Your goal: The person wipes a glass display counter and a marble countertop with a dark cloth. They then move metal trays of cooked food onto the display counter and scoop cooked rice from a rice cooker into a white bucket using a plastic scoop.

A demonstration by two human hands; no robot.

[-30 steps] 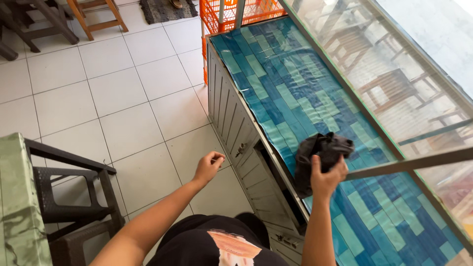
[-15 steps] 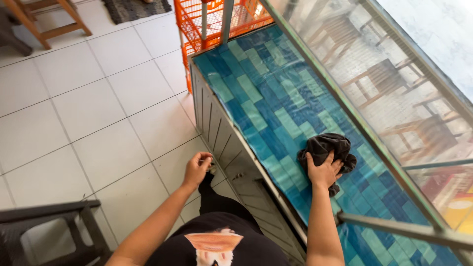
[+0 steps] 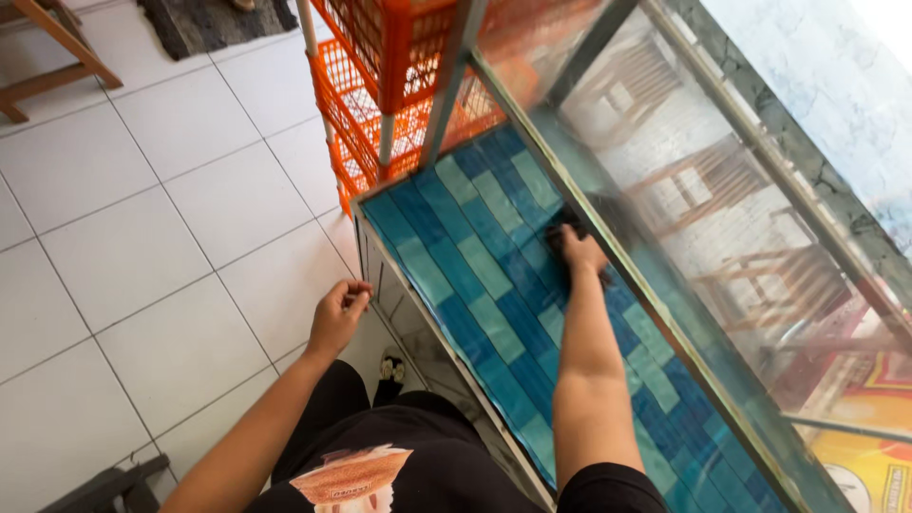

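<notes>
Dark cloth [image 3: 562,226]: black, soft, bunched; only a crumpled edge shows beyond the knuckles, so its full shape cannot be read. It lies on the tiled surface [image 3: 475,275], against the glass panel [image 3: 722,218] that stands along that surface's far side.

Right hand [image 3: 579,252]: palm down on the dark cloth, fingers [image 3: 560,237] curled over it and pressing it to the tiled surface. Grip is closed on the fabric. Forearm stretches along the surface from the body to the cloth.

Tiled surface: long, narrow, flat; small rectangular tiles in dark blue, teal and pale turquoise, glossy, laid in staggered rows. A metal edge strip runs along its near side, and a reflective vertical face drops below that edge.

Glass panel: clear, tilted, framed in thin metal bars; reflections of wooden chairs show in it.

Left hand [image 3: 338,315]: just off the near edge of the tiled surface, over the floor [image 3: 142,237]. Fingers loosely curled toward the palm, narrow gap; holds nothing visible and touches nothing.

Orange crates [image 3: 389,66]: plastic lattice, stacked at the far end of the tiled surface, beside a pale upright pole.

Floor: large square white tiles, smooth, grey grout lines. A dark mat [image 3: 214,24] lies on the floor beyond the crates.
</notes>
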